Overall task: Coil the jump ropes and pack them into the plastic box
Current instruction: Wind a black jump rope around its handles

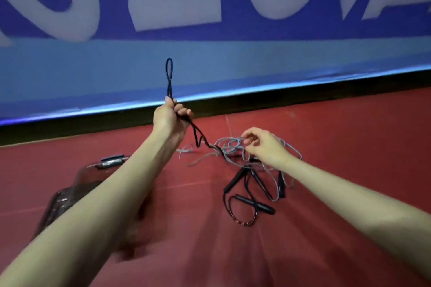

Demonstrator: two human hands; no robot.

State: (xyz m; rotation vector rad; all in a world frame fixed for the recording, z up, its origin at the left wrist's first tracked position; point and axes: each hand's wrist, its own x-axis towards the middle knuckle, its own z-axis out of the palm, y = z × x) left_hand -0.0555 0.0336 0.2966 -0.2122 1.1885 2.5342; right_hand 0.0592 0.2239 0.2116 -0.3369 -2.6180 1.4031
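Note:
My left hand (170, 115) is raised and grips a black jump rope (169, 74), whose folded loop sticks up above the fist while the rest trails down to the floor. My right hand (263, 144) reaches into a tangle of grey rope (229, 144) on the red floor and pinches a strand of it. Black handles (233, 182) and more black rope lie in front of that tangle. A clear plastic box (70, 191) sits on the floor at the left, partly hidden under my left forearm.
A blue banner (210, 65) with large white letters stands upright along the back, with a black base strip where it meets the red floor (349, 135). The box has a dark latch (112, 159) on its far edge.

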